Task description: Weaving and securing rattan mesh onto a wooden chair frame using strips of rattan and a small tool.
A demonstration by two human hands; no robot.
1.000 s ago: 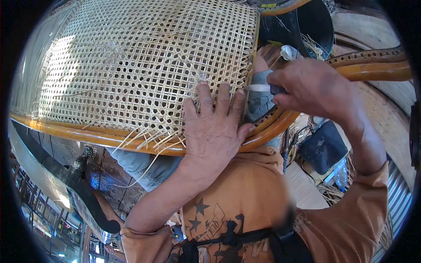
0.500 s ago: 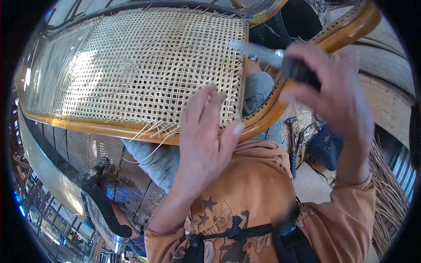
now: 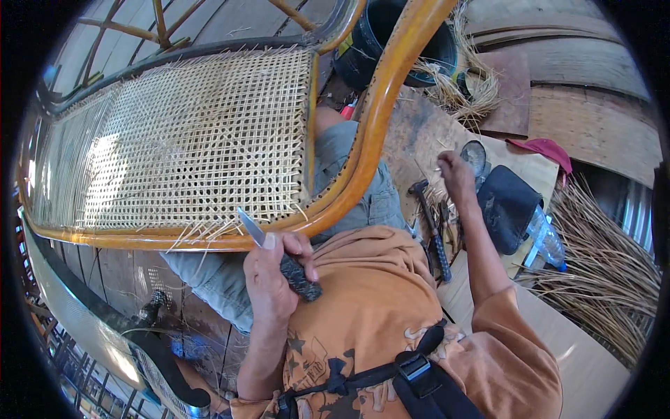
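Observation:
My left hand [image 3: 271, 276] is closed round the dark, wrapped handle of a knife [image 3: 301, 278], with the blade pointing up at the near edge of a chair frame. That curved, varnished wooden frame [image 3: 363, 164] carries a woven cane panel [image 3: 209, 133], where loose strand ends [image 3: 202, 234] stick out along the near rail. Off to the right, my right hand [image 3: 457, 174] is closed in a pinch beside a round metal tin [image 3: 474, 155]. A small pale bit shows at its fingertips, too small to name.
A hammer [image 3: 431, 234] lies by my right forearm, next to a black pouch [image 3: 513, 209] and a clear plastic bottle [image 3: 548, 241]. Bundled cane strips [image 3: 600, 258] spread at the far right. Beyond the frame stands a dark bucket [image 3: 359, 59]; a red cap [image 3: 543, 149] lies on the boards.
The knife has passed from my right hand to my left, which has come off the cane panel. My right hand has moved down beside the tin. The view has swung right.

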